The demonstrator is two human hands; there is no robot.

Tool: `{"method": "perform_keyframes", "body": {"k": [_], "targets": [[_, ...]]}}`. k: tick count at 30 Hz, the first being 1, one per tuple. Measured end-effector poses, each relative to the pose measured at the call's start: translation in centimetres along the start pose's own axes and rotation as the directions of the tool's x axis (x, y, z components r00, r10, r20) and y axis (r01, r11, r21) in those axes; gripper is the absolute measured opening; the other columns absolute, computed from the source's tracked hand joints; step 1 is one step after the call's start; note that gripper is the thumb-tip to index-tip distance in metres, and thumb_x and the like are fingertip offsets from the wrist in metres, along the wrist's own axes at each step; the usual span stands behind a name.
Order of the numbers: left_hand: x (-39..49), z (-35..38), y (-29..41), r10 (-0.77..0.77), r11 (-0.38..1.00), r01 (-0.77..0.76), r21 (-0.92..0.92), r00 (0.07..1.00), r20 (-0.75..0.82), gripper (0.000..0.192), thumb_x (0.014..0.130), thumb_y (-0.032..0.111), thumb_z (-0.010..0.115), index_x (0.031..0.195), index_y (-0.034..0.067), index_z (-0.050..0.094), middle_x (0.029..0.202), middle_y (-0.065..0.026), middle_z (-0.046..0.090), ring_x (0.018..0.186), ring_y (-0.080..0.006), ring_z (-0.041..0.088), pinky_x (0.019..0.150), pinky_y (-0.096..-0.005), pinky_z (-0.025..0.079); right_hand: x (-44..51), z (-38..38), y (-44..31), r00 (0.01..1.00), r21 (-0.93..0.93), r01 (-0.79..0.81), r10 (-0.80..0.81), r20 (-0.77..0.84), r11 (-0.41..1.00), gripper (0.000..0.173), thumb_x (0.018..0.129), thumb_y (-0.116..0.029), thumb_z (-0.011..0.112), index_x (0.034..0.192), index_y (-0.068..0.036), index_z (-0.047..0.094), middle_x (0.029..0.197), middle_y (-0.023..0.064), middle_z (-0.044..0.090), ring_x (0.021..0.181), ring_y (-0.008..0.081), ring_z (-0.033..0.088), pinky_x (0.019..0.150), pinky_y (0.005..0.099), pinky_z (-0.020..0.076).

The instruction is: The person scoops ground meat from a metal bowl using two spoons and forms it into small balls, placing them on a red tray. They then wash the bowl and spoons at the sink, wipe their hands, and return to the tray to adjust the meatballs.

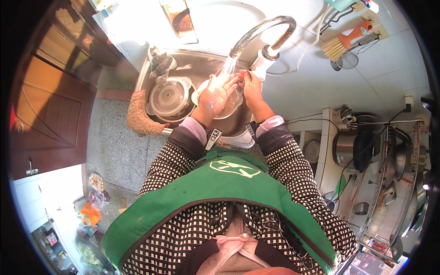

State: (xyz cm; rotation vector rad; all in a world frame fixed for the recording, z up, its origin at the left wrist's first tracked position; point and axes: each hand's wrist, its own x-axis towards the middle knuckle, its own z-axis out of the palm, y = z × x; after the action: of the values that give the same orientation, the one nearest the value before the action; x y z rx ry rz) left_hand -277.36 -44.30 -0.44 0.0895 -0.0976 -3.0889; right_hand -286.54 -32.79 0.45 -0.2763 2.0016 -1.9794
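Note:
Water runs from a curved metal tap (264, 29) over a stainless steel sink (202, 57). Under the stream is my left hand (218, 94), palm up and open, with nothing in it. My right hand (252, 88) is just beside it, fingers bent towards the left fingertips and close to the white tap base (260, 67). Whether those fingers pinch anything is hidden. Below my hands a bowl (228, 109) sits in the sink, partly covered by the left hand. Left of it lies a clear round lid (168, 96) on stacked vessels.
A tan textured cloth (137, 115) hangs over the sink's left rim. A dark scrubber (161, 64) sits in the back left corner. An orange-handled brush (349, 39) and a wire strainer (348, 61) hang on the right wall. Pots (347, 149) stand by a rack at right.

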Motion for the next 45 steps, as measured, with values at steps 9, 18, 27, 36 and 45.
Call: {"method": "perform_keyframes", "body": {"k": [9,18,27,36,45], "targets": [[1.1,-1.7,-1.8,0.014,0.793,0.058,0.606,0.993,-0.113,0.027,0.095,0.015,0.049,0.121,0.011,0.049,0.113,-0.0068,0.058,0.102,-0.0205,0.059,0.089,-0.0385,0.049,-0.4,1.9,-2.4,0.852,-0.240,0.138,0.008,0.523,0.961,0.036,0.095,-0.034,0.050,0.113,-0.004,0.059,0.094,0.0118,0.065,0.081,0.0233,0.062,0.075,0.0340,0.0503],[3.2,-2.0,0.2,0.322,0.820,-0.185,0.542,0.932,-0.168,0.020,0.094,0.024,0.051,0.105,0.009,0.059,0.087,0.0009,0.059,0.080,-0.0120,0.055,0.071,-0.0252,0.046,-4.9,5.4,3.3,0.975,-0.190,-0.176,0.198,0.104,0.966,0.049,0.098,-0.037,0.040,0.133,-0.003,0.043,0.131,0.0157,0.049,0.121,0.0242,0.046,0.104,0.0341,0.0326],[2.2,-2.0,-4.3,0.484,0.437,-0.314,0.843,0.872,0.073,0.034,0.095,0.027,0.049,0.121,0.006,0.050,0.106,-0.0040,0.057,0.100,-0.0142,0.052,0.090,-0.0280,0.041,-1.9,3.0,4.2,0.985,-0.530,0.172,-0.146,0.092,0.830,0.046,0.098,-0.033,0.041,0.134,-0.005,0.041,0.135,0.0140,0.045,0.123,0.0243,0.043,0.107,0.0337,0.0296],[2.6,-3.5,-3.4,0.312,-0.159,-0.455,0.876,0.819,0.482,0.050,0.098,0.028,0.036,0.138,-0.001,0.035,0.144,-0.0202,0.032,0.132,-0.0309,0.034,0.109,-0.0362,0.025,0.2,2.0,6.3,0.814,-0.695,0.580,-0.336,0.473,0.425,0.046,0.097,-0.032,0.042,0.134,-0.004,0.040,0.134,0.0133,0.044,0.124,0.0248,0.042,0.108,0.0337,0.0290],[1.8,-0.3,-3.0,0.154,-0.450,-0.361,0.817,0.870,0.469,0.053,0.097,0.032,0.035,0.140,0.001,0.032,0.147,-0.0202,0.028,0.136,-0.0333,0.028,0.110,-0.0404,0.024,-1.3,2.1,0.5,0.996,-0.184,-0.018,0.034,0.081,0.983,0.043,0.100,-0.034,0.034,0.124,-0.001,0.049,0.120,0.0137,0.054,0.112,0.0234,0.050,0.100,0.0338,0.0377]]}}
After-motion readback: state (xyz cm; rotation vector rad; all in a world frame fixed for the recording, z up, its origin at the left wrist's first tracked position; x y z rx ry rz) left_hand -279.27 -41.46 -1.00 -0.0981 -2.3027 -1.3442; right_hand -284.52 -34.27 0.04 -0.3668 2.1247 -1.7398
